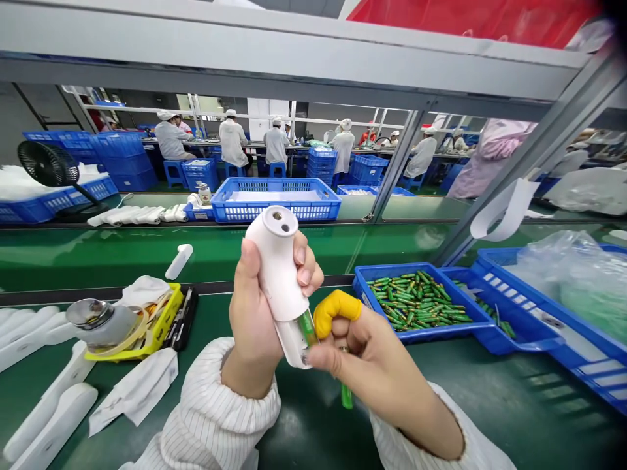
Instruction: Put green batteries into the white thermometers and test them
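Note:
My left hand (pixel 252 320) is wrapped round a white plastic housing (pixel 279 274), held tilted with its round two-holed end up. The lower end has an open compartment, where a green battery (pixel 306 328) lies partly inside. At that compartment my right hand (pixel 372 349) is closed, thumb and forefinger pinching at the battery's lower end. A yellow cover (pixel 337 310) sits on the forefinger. Below the curled fingers a second green battery (pixel 347 395) sticks out, held in the same hand. On the right, a blue tray (pixel 361 287) holds many green batteries (pixel 421 300).
White housings (pixel 53 424) lie at the left, near a yellow tray (pixel 164 326) with a metal-topped bottle (pixel 102 323) and a white cloth (pixel 140 388). One white piece (pixel 179 261) rests on the green belt (pixel 122 245). A slanted metal post (pixel 519 150) stands right. Co-workers sit beyond.

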Available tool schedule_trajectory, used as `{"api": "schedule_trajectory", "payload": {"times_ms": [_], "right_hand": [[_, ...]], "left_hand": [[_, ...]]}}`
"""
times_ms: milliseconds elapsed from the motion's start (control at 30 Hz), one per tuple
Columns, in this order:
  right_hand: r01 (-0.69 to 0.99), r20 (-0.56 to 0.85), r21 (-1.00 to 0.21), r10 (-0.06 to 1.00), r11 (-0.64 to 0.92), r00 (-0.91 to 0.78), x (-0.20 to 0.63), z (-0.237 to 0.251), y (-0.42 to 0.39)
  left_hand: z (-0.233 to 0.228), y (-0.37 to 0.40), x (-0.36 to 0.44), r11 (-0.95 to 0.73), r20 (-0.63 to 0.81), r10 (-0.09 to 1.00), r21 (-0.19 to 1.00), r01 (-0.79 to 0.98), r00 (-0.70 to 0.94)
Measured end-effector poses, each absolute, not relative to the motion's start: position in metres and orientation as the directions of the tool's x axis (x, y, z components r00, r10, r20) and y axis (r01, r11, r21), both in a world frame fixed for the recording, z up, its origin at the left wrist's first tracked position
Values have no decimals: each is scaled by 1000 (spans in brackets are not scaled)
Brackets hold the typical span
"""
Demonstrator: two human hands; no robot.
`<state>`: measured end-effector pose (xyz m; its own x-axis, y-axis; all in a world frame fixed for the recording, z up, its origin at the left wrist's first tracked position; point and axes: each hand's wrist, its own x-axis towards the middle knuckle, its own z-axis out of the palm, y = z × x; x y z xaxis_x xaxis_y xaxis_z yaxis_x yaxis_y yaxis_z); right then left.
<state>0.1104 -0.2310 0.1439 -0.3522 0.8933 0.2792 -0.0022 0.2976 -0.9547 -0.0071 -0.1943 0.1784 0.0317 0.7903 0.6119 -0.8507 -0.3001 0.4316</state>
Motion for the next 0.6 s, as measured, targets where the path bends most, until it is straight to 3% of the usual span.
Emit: {"api": "schedule_trajectory", "payload": {"times_ms": [100,167,333,600], "right_hand": [[-72,242,-970,917,230,-317,112,150,-225],[-57,240,-971,927,234,-289,118,155,-224],[-51,381,-924,908,378,-177,141,163,-226],[-54,539,-842,836,536,-101,128,157,-231]], "left_hand": [[178,-194,-5,-371,625,780,427,-825,-27],[177,-192,-5,-327,576,817,418,-848,-31],[175,-183,-5,-182,484,873,424,-887,52],[174,-185,3,-270,493,870,453,-849,-14]]}}
